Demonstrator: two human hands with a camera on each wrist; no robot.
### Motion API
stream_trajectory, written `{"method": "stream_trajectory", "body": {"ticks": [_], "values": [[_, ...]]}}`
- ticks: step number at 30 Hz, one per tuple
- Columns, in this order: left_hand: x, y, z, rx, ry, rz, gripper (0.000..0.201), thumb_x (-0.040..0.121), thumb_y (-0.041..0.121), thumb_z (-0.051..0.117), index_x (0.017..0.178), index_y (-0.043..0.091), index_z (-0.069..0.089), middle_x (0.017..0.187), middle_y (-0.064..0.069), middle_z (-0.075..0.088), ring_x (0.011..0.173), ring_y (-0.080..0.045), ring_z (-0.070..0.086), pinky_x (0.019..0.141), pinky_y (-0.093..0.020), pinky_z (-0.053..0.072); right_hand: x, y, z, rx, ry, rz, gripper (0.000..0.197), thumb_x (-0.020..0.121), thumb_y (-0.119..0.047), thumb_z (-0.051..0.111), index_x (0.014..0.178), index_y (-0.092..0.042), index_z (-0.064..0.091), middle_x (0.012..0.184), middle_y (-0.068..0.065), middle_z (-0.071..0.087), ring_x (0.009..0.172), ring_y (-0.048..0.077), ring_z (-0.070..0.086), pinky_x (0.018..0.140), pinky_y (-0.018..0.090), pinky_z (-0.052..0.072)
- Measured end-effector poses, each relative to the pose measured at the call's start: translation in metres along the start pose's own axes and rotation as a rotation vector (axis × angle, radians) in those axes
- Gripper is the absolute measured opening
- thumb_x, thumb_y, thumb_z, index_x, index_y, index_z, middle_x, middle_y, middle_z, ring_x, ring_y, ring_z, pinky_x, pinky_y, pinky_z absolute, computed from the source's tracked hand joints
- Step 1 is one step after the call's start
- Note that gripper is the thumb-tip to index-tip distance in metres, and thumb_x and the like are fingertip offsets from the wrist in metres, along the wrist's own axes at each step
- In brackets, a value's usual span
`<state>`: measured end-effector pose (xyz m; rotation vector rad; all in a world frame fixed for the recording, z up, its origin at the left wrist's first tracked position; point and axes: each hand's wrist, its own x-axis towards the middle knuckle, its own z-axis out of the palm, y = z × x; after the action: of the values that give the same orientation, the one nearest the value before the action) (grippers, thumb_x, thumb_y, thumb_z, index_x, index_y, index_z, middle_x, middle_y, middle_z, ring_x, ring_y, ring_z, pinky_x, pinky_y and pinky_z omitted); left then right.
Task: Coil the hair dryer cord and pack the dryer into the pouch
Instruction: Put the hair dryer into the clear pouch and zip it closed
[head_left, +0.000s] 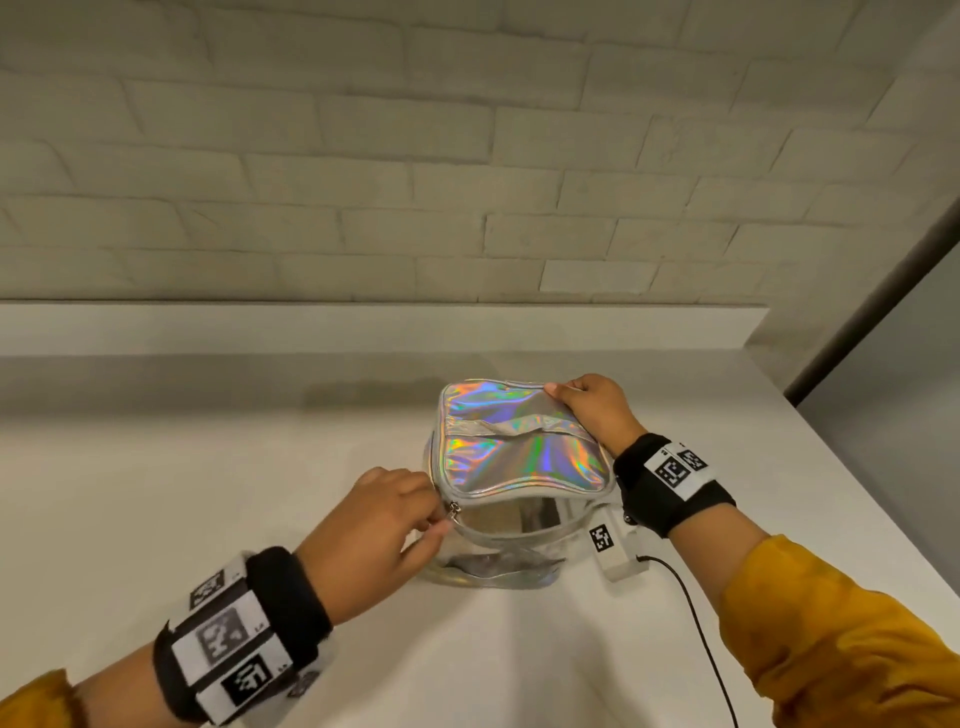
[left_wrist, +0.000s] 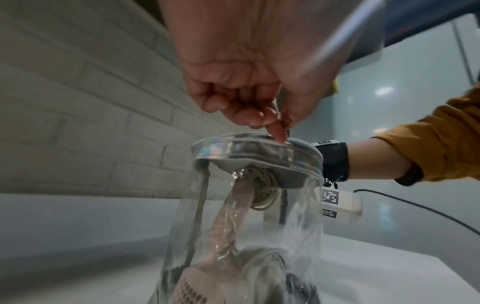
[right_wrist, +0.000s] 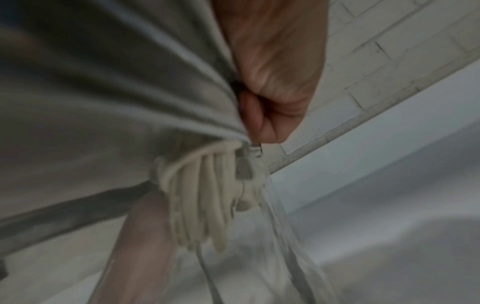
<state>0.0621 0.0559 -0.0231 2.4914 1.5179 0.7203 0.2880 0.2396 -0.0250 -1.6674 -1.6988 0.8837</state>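
Observation:
A pouch (head_left: 519, 452) with an iridescent lid and clear walls stands on the white counter (head_left: 208, 493). Through its clear wall shows the beige hair dryer (left_wrist: 228, 226), with the coiled cord (left_wrist: 262, 193) bundled at its handle under the lid. My left hand (head_left: 441, 514) pinches the zipper pull (head_left: 455, 512) at the lid's near left corner. At the far right corner, my right hand (head_left: 563, 392) grips the lid's edge. The right wrist view has that hand (right_wrist: 259, 115) bunching the grey lid lining above the cord coil (right_wrist: 202, 195). The near side of the zip gapes.
A brick wall (head_left: 467, 182) and a raised ledge (head_left: 363, 327) close off the back. The counter's right edge (head_left: 857, 467) runs diagonally beside a grey panel. A thin black cable (head_left: 696, 618) trails from the right wrist camera box (head_left: 615, 551) over the near counter.

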Motion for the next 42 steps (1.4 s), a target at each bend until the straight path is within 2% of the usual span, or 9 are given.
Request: {"method": "stream_trajectory", "body": {"ticks": [6, 13, 16, 19, 21, 27, 31, 39, 42], "values": [[0.023, 0.035, 0.018, 0.116, 0.006, 0.028, 0.019, 0.083, 0.036, 0.047, 0.069, 0.027, 0.055, 0.067, 0.01, 0.055, 0.069, -0.011, 0.052, 0.068, -0.024, 0.028, -0.008, -0.002, 0.003, 0.03, 0.051, 0.005, 0.035, 0.086, -0.022, 0.062, 0.056, -0.012, 0.048, 0.063, 0.007, 0.052, 0.069, 0.022, 0.05, 0.054, 0.029, 0.031], [0.061, 0.042, 0.007, -0.097, -0.11, 0.004, 0.044, 0.08, 0.06, 0.036, 0.076, 0.026, 0.064, 0.079, 0.009, 0.06, 0.081, -0.011, 0.046, 0.077, -0.028, 0.025, -0.017, 0.004, -0.016, 0.261, -0.156, 0.02, 0.028, 0.094, -0.015, 0.043, 0.07, -0.013, 0.055, 0.069, 0.007, 0.053, 0.056, 0.012, 0.048, 0.054, 0.023, 0.039], [0.083, 0.006, -0.013, -0.168, 0.015, -0.069, 0.046, 0.063, 0.067, 0.051, 0.097, 0.038, 0.059, 0.109, 0.01, 0.056, 0.107, -0.015, 0.049, 0.093, -0.037, 0.036, -0.019, 0.014, -0.032, 0.348, -0.348, 0.051, 0.032, 0.089, 0.004, 0.036, 0.094, -0.014, 0.063, 0.082, 0.005, 0.06, 0.059, 0.005, 0.055, 0.048, 0.012, 0.044], [0.102, -0.032, -0.017, -0.051, -0.213, -0.112, 0.097, 0.037, 0.088, 0.052, 0.124, 0.047, 0.041, 0.146, 0.003, 0.03, 0.137, -0.02, 0.025, 0.112, -0.049, 0.018, -0.018, 0.02, -0.037, 0.215, -0.366, -0.03, 0.033, 0.088, 0.005, 0.043, 0.112, -0.01, 0.061, 0.093, 0.006, 0.063, 0.066, 0.003, 0.058, 0.054, 0.01, 0.047], [0.112, -0.04, -0.011, 0.007, -0.352, -0.095, 0.104, 0.039, 0.093, 0.042, 0.133, 0.049, 0.03, 0.156, 0.002, 0.013, 0.142, -0.022, 0.016, 0.115, -0.052, 0.012, -0.018, 0.019, -0.034, 0.186, -0.308, -0.087, 0.03, 0.088, 0.004, 0.047, 0.113, -0.004, 0.062, 0.098, 0.008, 0.063, 0.072, 0.006, 0.058, 0.057, 0.009, 0.048], [0.128, -0.043, 0.01, 0.257, -0.406, -0.038, 0.082, 0.063, 0.087, 0.0, 0.135, 0.055, 0.023, 0.142, -0.002, 0.04, 0.109, -0.029, 0.048, 0.101, -0.035, 0.035, -0.01, 0.019, -0.035, -0.056, -0.136, -0.23, 0.018, 0.087, -0.001, 0.054, 0.094, 0.003, 0.07, 0.083, 0.008, 0.067, 0.055, -0.002, 0.055, 0.059, 0.014, 0.041], [0.119, -0.048, 0.013, 0.235, -0.35, -0.131, 0.093, 0.06, 0.084, -0.017, 0.135, 0.051, 0.028, 0.119, -0.005, 0.048, 0.099, -0.027, 0.049, 0.095, -0.035, 0.038, -0.016, 0.017, -0.051, -0.424, -0.116, -0.275, 0.016, 0.089, -0.018, 0.054, 0.089, -0.008, 0.067, 0.099, 0.011, 0.068, 0.085, 0.023, 0.059, 0.075, 0.03, 0.043], [0.121, -0.043, 0.019, 0.267, -0.251, -0.299, 0.108, 0.057, 0.08, -0.025, 0.138, 0.039, 0.033, 0.113, -0.012, 0.049, 0.098, -0.033, 0.054, 0.092, -0.035, 0.041, -0.084, 0.002, -0.067, -0.581, -0.204, -0.391, 0.012, 0.085, -0.011, 0.051, 0.077, -0.017, 0.058, 0.075, -0.002, 0.063, 0.076, 0.026, 0.059, 0.078, 0.026, 0.029], [0.119, -0.03, 0.02, 0.196, -0.215, -0.349, 0.089, 0.068, 0.078, -0.005, 0.136, 0.037, 0.036, 0.116, -0.014, 0.048, 0.097, -0.036, 0.054, 0.086, -0.037, 0.046, -0.105, -0.004, -0.05, -0.433, -0.217, -0.429, 0.009, 0.08, -0.008, 0.054, 0.074, -0.012, 0.061, 0.075, 0.007, 0.068, 0.07, 0.024, 0.059, 0.065, 0.021, 0.032]]}}
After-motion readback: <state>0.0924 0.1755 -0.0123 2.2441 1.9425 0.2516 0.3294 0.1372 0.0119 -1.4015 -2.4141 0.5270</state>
